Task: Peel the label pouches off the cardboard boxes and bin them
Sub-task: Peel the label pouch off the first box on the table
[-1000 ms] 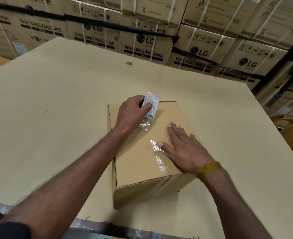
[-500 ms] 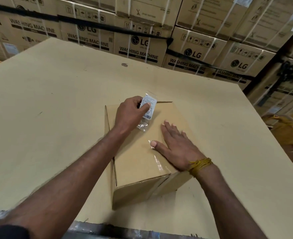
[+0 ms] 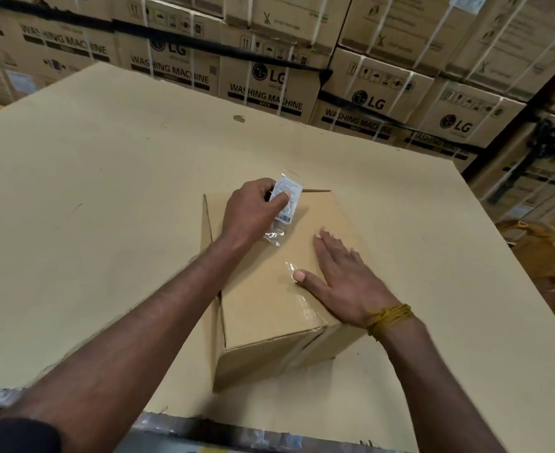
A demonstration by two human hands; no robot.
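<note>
At the centre of the frame a small plain brown cardboard box (image 3: 279,282) sits on the broad sheet of tan cardboard that serves as the tabletop (image 3: 89,223), its near corner pointing toward the lower edge. The right hand (image 3: 344,282) lies flat and spread on the box's top, fingers together and thumb out to the side, holding nothing; it looks placed there to pin the box down so it cannot slide or lift with the pull. The left hand (image 3: 253,212) is closed in a pinch on the clear plastic label pouch with its white printed slip and barcode (image 3: 284,204), raised above the box's far edge. Its lower end hangs crumpled by the lid; whether any glue still grips, I cannot tell. No bin is clearly visible.
</note>
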